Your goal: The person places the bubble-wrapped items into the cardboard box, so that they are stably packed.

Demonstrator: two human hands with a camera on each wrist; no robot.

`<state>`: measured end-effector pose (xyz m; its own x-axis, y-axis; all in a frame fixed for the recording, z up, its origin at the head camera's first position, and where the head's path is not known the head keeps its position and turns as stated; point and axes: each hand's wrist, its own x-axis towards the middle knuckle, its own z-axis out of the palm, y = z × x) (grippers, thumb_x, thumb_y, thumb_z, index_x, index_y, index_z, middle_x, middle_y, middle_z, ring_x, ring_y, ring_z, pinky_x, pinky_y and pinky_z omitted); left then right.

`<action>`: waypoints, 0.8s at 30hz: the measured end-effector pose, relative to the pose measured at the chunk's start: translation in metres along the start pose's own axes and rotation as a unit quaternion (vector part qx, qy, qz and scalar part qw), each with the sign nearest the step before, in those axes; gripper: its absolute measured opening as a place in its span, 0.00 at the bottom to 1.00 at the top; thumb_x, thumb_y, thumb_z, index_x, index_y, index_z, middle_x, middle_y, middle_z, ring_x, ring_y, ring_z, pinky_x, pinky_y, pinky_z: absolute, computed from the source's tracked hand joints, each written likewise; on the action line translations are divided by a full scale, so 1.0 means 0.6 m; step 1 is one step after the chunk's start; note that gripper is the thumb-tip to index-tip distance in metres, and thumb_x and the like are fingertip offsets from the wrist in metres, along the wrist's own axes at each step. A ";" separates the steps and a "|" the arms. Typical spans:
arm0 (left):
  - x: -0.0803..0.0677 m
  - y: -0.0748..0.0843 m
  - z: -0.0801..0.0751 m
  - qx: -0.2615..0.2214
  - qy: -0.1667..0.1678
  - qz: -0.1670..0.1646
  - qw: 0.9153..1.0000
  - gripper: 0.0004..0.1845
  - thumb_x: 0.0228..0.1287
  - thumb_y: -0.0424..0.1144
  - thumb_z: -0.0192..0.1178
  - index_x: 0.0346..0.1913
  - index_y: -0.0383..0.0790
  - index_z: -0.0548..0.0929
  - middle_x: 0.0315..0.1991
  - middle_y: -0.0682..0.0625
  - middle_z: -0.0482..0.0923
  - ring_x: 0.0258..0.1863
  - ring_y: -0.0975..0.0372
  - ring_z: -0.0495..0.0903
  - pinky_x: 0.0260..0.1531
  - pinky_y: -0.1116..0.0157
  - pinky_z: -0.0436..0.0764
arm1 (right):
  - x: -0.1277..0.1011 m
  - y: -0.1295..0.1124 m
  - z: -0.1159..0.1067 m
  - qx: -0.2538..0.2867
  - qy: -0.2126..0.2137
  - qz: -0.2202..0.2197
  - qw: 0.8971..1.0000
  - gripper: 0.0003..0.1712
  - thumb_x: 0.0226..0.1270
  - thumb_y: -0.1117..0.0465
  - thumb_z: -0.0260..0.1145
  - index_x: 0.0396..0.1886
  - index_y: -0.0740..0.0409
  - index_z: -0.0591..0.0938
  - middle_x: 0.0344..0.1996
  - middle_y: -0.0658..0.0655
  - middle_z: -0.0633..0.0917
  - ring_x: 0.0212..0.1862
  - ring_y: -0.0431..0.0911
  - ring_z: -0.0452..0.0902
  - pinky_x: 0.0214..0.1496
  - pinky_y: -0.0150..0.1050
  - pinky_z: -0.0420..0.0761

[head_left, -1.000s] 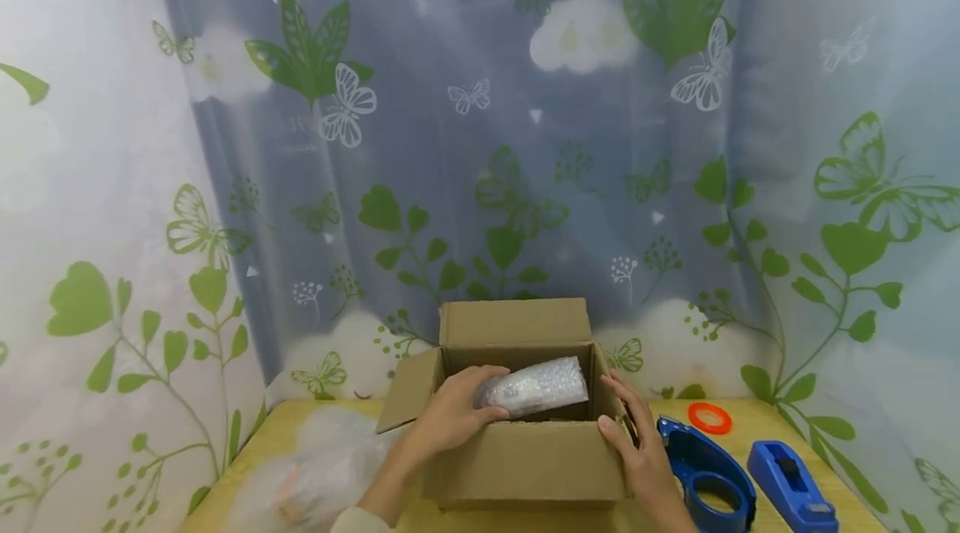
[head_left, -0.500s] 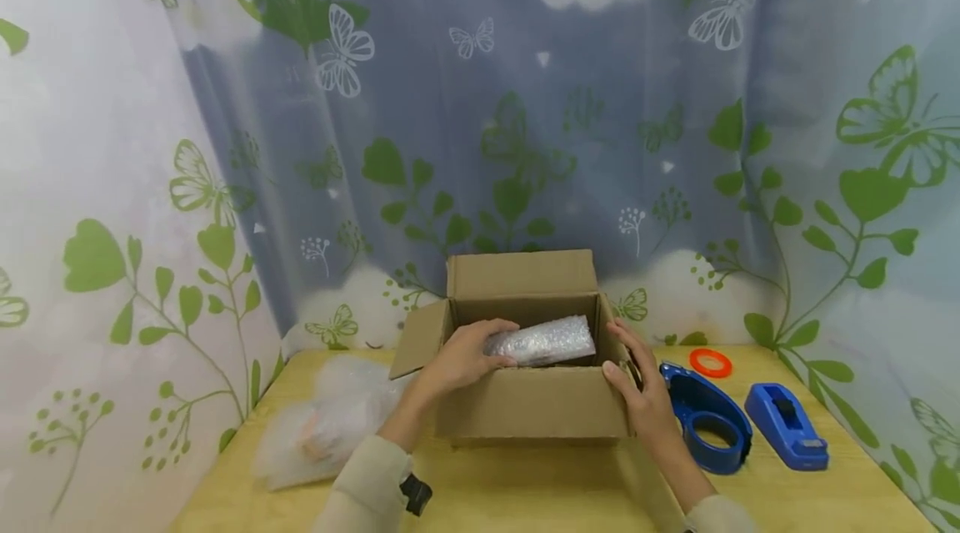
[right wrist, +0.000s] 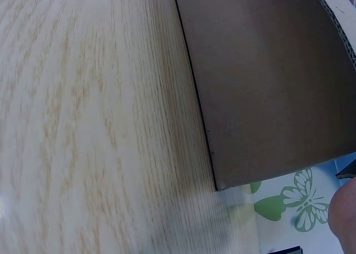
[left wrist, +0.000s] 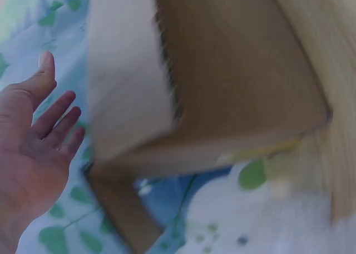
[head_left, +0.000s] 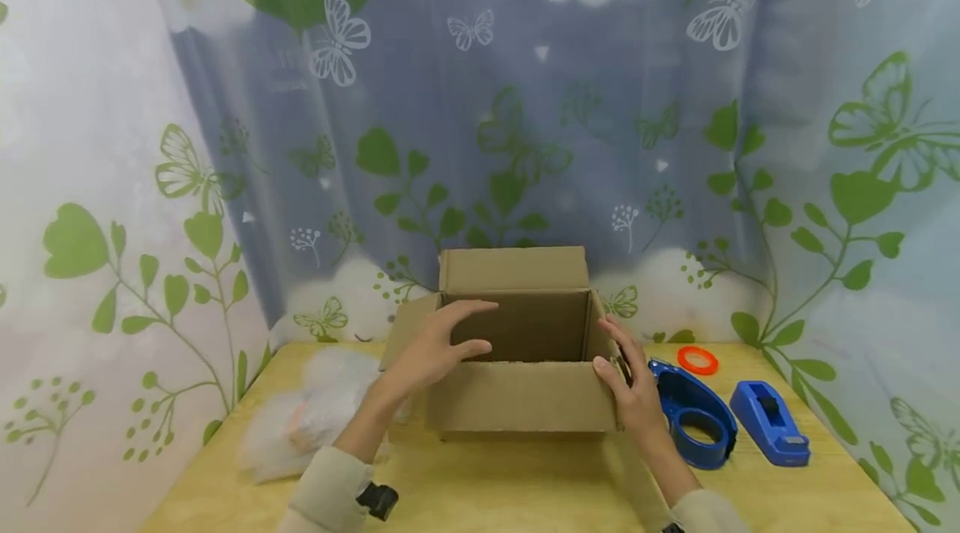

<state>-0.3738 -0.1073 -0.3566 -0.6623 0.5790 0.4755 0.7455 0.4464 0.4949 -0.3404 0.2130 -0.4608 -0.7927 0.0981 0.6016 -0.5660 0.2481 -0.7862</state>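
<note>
An open cardboard box [head_left: 525, 395] stands on the table, its back flap raised and its left flap spread outward. Over the box's left side, my left hand [head_left: 431, 349] hovers with thumb and fingers apart, holding nothing. The left wrist view shows that hand [left wrist: 39, 143] beside the box [left wrist: 239, 70], fingers extended. At the right front corner, my right hand [head_left: 633, 383] holds the box's edge. Only a bit of that hand [right wrist: 345, 215] shows in the right wrist view, near the box wall [right wrist: 267, 93]. The box's floor is hidden by its front wall.
Clear plastic wrapping [head_left: 315, 408] around something pinkish lies left of the box. On the right are a blue tape dispenser gun [head_left: 697, 424], a smaller blue tape dispenser [head_left: 768, 424] and an orange ring [head_left: 697, 360]. A patterned curtain [head_left: 517, 141] hangs behind the table [head_left: 510, 483].
The bubble-wrapped item that my left hand held has gone down out of sight at the box. My left hand has let go and moved slightly left. My right hand stays on the box.
</note>
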 end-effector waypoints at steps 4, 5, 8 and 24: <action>-0.048 -0.004 -0.058 0.020 0.027 -0.001 0.999 0.33 0.67 0.42 0.71 0.74 0.48 0.75 0.72 0.47 0.74 0.73 0.48 0.70 0.69 0.44 0.72 | -0.005 0.004 0.005 0.010 -0.008 0.004 1.000 0.31 0.78 0.64 0.61 0.78 0.49 0.70 0.81 0.55 0.61 0.81 0.51 0.52 0.79 0.66 0.53; -0.062 -0.008 -0.072 0.028 0.033 -0.007 0.999 0.33 0.66 0.42 0.71 0.74 0.48 0.75 0.72 0.47 0.74 0.73 0.48 0.70 0.69 0.43 0.72 | -0.005 0.003 0.005 0.011 -0.010 0.006 1.000 0.31 0.79 0.64 0.60 0.79 0.48 0.70 0.81 0.55 0.61 0.82 0.51 0.52 0.79 0.65 0.53; -0.108 -0.028 -0.105 0.042 0.040 -0.051 0.997 0.33 0.67 0.42 0.71 0.74 0.50 0.75 0.73 0.47 0.73 0.73 0.48 0.71 0.67 0.42 0.74 | -0.004 0.000 -0.001 0.012 -0.011 0.011 1.000 0.32 0.79 0.63 0.60 0.79 0.47 0.69 0.81 0.55 0.61 0.82 0.51 0.51 0.79 0.66 0.52; -0.311 -0.181 -0.167 0.094 -0.073 -0.194 0.974 0.39 0.60 0.43 0.76 0.73 0.37 0.74 0.70 0.30 0.70 0.67 0.30 0.70 0.59 0.33 0.74 | -0.002 0.001 -0.003 -0.008 -0.004 -0.007 1.000 0.33 0.78 0.65 0.61 0.79 0.48 0.69 0.80 0.53 0.63 0.80 0.42 0.55 0.78 0.43 0.59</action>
<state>-0.3386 -0.3321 -0.4259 -0.8894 0.4263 0.1649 0.4510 0.7600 0.4679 -0.3392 0.2150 -0.4621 -0.7865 0.0870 0.6114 -0.5735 0.2640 -0.7755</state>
